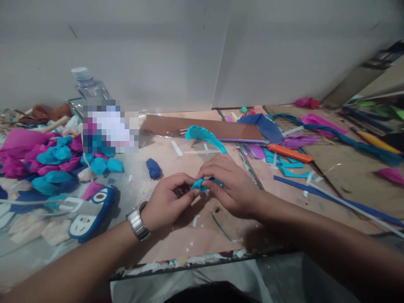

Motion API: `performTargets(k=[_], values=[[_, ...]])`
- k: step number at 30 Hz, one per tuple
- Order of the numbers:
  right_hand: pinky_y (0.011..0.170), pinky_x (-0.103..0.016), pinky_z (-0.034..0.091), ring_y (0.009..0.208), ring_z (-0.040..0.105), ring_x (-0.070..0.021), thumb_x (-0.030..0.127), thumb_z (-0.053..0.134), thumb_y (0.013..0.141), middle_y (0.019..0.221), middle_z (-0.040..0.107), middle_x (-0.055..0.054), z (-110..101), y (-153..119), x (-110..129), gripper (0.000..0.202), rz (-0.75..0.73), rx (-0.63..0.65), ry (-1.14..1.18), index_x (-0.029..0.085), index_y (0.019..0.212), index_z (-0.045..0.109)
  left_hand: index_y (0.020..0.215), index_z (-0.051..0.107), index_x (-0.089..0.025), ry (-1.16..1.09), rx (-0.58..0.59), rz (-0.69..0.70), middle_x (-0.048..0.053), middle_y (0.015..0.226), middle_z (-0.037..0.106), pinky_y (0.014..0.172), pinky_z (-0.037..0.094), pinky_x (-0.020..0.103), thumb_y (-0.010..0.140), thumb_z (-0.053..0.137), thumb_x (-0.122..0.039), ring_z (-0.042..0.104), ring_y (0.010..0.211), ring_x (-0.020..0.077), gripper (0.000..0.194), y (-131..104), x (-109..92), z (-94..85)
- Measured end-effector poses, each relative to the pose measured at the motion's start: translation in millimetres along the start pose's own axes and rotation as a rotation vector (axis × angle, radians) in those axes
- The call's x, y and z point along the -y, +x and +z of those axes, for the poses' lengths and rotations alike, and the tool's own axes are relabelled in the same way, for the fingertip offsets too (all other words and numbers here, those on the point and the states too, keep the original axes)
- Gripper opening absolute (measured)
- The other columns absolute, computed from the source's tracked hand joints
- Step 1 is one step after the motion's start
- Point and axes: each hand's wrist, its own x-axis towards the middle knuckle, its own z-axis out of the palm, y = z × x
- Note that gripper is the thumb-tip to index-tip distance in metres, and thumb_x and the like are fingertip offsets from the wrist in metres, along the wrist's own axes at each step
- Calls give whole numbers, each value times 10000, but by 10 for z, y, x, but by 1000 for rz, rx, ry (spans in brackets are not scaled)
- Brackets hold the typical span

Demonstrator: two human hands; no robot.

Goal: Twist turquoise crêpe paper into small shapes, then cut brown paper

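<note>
Between the fingertips of both hands, over the middle of the table, is a small crumpled piece of turquoise crepe paper (198, 184). My left hand (168, 200), with a metal watch (138, 221) at the wrist, pinches its left side. My right hand (233, 185) grips the paper from the right with thumb and fingers, covering part of it. A curved turquoise paper strip (206, 135) rises just behind my right hand; whether it joins the held piece is hidden. To the left of my left hand lies a small dark blue paper bundle (153, 168).
Pink, turquoise and blue paper bundles (53, 153) pile up at left beside a blue-and-white power strip (93, 213). A clear bottle (91, 87) stands behind them. An orange utility knife (290, 153), paper scraps and a long blue strip (341, 200) lie at right. A white wall (176, 54) closes the back.
</note>
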Motion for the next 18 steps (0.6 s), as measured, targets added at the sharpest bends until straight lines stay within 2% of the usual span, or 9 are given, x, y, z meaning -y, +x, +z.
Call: performTargets(k=[7, 14, 18], values=[[973, -450, 387, 958, 619, -222, 188, 516, 1027, 988, 720, -65, 5, -1, -6, 127, 23, 45, -41, 185, 1059, 639, 956, 717, -175, 84, 12, 18, 30, 881, 708, 758, 482, 294, 960, 660, -285, 619, 813, 165, 124, 10, 15, -9], [987, -444, 384, 956, 627, -221, 212, 528, 1035, 972, 722, -57, -19, 14, 8, 121, 30, 25, -37, 198, 1071, 642, 1093, 698, -178, 40, 57, -52, 59, 1019, 744, 829, 521, 337, 902, 640, -196, 666, 907, 205, 201, 9, 43, -7], [989, -445, 382, 957, 633, -223, 242, 556, 1032, 977, 726, -58, -24, 12, -3, 110, 28, 15, -48, 193, 1066, 649, 1153, 660, -186, 46, 22, -17, 64, 1039, 714, 838, 530, 343, 890, 670, -215, 659, 922, 207, 265, -3, 34, 4]])
